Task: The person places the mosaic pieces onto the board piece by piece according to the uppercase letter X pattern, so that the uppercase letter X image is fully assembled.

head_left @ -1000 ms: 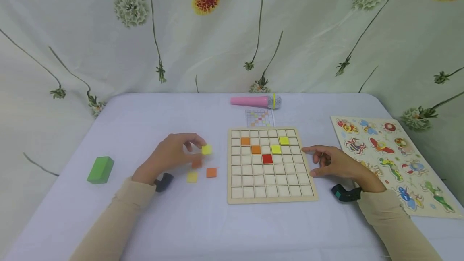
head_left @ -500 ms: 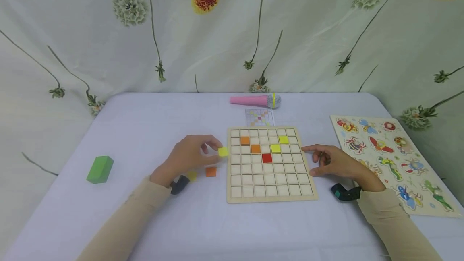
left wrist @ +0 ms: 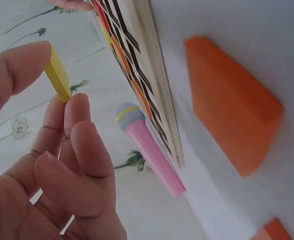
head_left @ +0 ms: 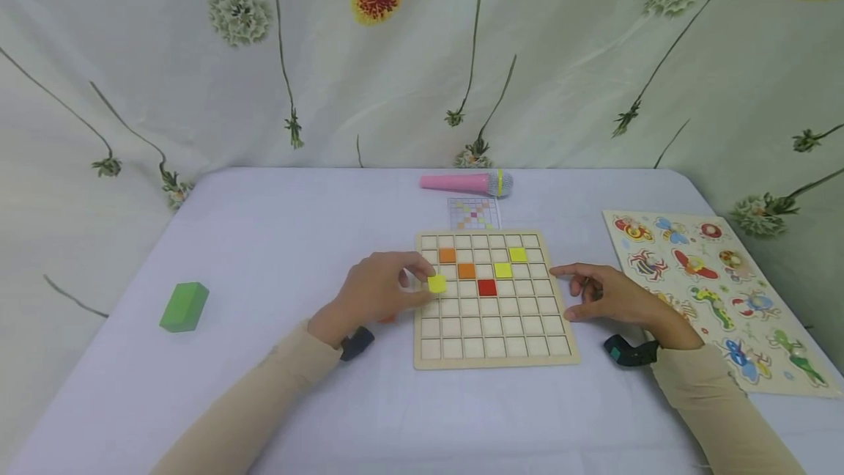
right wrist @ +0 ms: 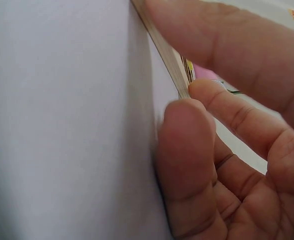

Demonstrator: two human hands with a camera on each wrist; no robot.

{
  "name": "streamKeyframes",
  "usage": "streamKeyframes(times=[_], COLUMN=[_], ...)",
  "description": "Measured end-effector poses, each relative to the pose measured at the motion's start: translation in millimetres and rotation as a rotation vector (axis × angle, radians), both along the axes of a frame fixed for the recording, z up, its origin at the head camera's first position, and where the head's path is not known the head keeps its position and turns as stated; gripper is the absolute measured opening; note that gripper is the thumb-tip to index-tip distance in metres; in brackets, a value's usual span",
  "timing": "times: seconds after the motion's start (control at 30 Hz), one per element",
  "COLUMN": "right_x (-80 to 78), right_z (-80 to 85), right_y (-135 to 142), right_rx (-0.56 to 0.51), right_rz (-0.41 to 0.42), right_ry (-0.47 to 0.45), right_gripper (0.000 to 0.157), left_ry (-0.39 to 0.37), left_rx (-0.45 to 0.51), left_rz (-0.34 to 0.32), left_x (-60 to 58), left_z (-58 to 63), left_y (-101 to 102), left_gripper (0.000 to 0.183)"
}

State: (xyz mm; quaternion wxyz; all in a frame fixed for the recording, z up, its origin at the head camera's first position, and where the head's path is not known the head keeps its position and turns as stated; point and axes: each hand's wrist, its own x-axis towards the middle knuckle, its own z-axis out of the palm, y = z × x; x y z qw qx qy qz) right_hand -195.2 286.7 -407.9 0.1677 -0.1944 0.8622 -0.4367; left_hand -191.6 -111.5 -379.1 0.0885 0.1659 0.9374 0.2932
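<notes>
My left hand (head_left: 376,290) pinches a yellow square tile (head_left: 437,284) between thumb and fingertips, above the left side of a wooden grid board (head_left: 491,350). In the left wrist view the same tile (left wrist: 58,80) is held edge-on. Two orange tiles (head_left: 466,270), two yellow tiles (head_left: 502,270) and one red tile (head_left: 487,288) lie in cells of the board. My right hand (head_left: 609,295) touches the board's right edge with index finger and thumb. An orange tile (left wrist: 232,105) lies on the table under my left hand, with part of another orange tile (left wrist: 273,231) nearby.
A printed pattern card (head_left: 474,213) and a pink toy microphone (head_left: 464,183) lie behind the board. A green block (head_left: 184,307) stands at the left. At the right is an insect puzzle board (head_left: 715,292), partly behind my right forearm.
My left hand has carried the yellow tile rightward, from above the loose tiles to over the board's left columns. My right hand has stayed at the board's edge.
</notes>
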Motion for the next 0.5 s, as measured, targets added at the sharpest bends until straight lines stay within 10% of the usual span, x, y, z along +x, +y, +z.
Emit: streamKeyframes(times=[0.5], right_x=[0.5], right_z=[0.2], right_y=[0], right_rx=[0.007], right_rz=[0.002], right_ry=[0.006], right_gripper=[0.068], left_ry=[-0.005], left_rx=[-0.079], left_rz=[-0.119], left_x=[-1.6], left_z=[8.3], left_y=[29], left_gripper=[0.024])
